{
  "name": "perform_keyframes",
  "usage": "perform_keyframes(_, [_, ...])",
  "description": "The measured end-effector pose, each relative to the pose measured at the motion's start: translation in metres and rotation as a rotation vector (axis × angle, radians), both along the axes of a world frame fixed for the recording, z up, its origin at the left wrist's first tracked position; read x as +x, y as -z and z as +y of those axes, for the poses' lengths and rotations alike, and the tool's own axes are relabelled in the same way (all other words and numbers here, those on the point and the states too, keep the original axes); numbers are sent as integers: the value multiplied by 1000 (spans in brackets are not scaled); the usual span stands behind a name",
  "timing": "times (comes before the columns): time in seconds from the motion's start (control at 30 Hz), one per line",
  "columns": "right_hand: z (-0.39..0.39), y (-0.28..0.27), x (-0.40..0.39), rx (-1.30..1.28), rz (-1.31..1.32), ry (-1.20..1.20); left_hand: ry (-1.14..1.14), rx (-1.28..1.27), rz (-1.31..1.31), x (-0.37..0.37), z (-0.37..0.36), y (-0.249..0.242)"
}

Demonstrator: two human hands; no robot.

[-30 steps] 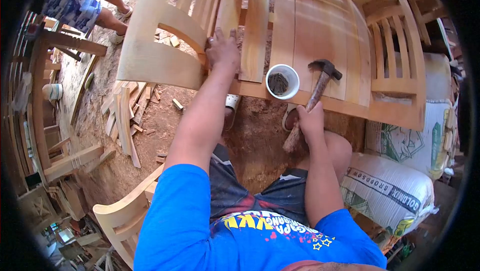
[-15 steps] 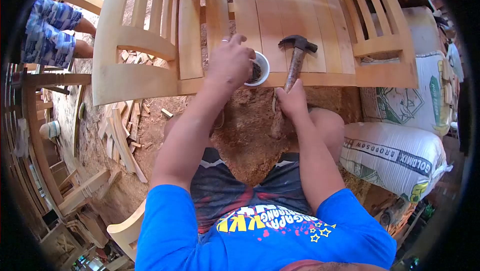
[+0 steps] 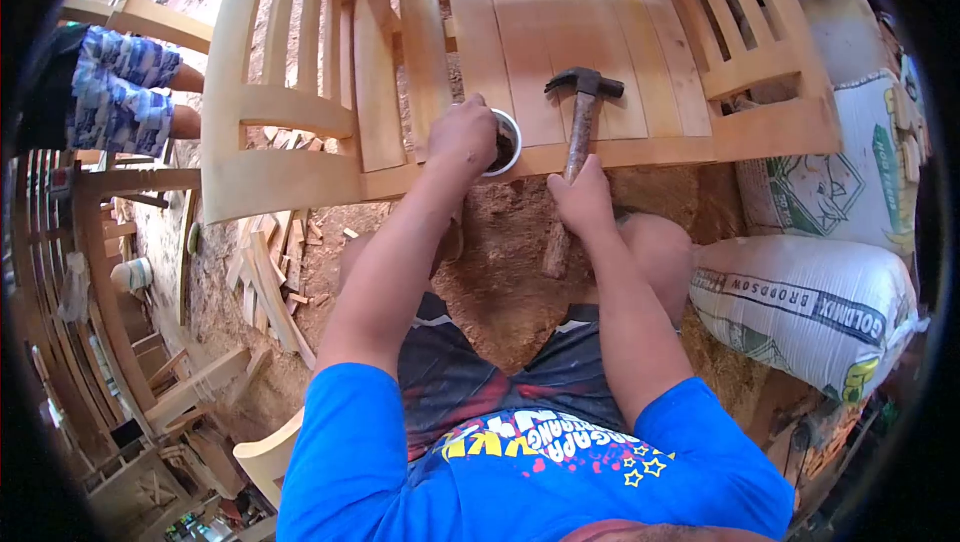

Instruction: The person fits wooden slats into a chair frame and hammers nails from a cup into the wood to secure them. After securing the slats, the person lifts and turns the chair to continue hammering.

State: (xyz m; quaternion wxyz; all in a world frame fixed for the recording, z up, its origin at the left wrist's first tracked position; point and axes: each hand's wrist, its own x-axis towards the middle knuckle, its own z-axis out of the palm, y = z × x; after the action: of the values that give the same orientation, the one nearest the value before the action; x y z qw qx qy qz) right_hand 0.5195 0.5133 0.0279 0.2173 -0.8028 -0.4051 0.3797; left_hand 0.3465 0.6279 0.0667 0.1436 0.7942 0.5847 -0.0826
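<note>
My left hand (image 3: 463, 139) is at the left side of a small white cup (image 3: 517, 147), its fingers curled and covering part of the rim. Dark contents, too small to make out, lie inside the cup. Whether the hand grips the cup or something from it is hidden. My right hand (image 3: 582, 199) is closed around the handle of a claw hammer (image 3: 580, 127). The hammer's dark head points away from me, over the wooden bench (image 3: 620, 52). The cup is at the front edge of the bench's slatted seat.
Filled sacks (image 3: 800, 307) stand at the right. Wood offcuts (image 3: 265, 287) lie on the dirt floor to the left. A person in patterned shorts (image 3: 125, 92) stands at the far left, near wooden frames (image 3: 105, 292).
My left hand has drawn back slightly toward the cup's left side, and its fingers are more curled. The hammer stays in my right hand. The view has shifted a little.
</note>
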Motion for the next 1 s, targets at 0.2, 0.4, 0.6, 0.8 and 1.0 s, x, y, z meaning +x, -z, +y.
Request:
perform_keyframes(0.2, [0, 4, 5, -8, 43, 8, 86, -18, -113, -1, 11, 5])
perform_keyframes(0.4, [1, 12, 6, -10, 72, 24, 23, 78, -397, 17, 30, 14])
perform_keyframes(0.6, [1, 7, 4, -22, 34, 0, -62, 266, -743, 23, 12, 21])
perform_keyframes(0.8, [1, 16, 3, -24, -21, -14, -347, 137, -1154, 4, -1, -1])
perform_keyframes(1.0, [7, 13, -13, -39, -161, 10, -364, 15, -1343, 4, 2, 14])
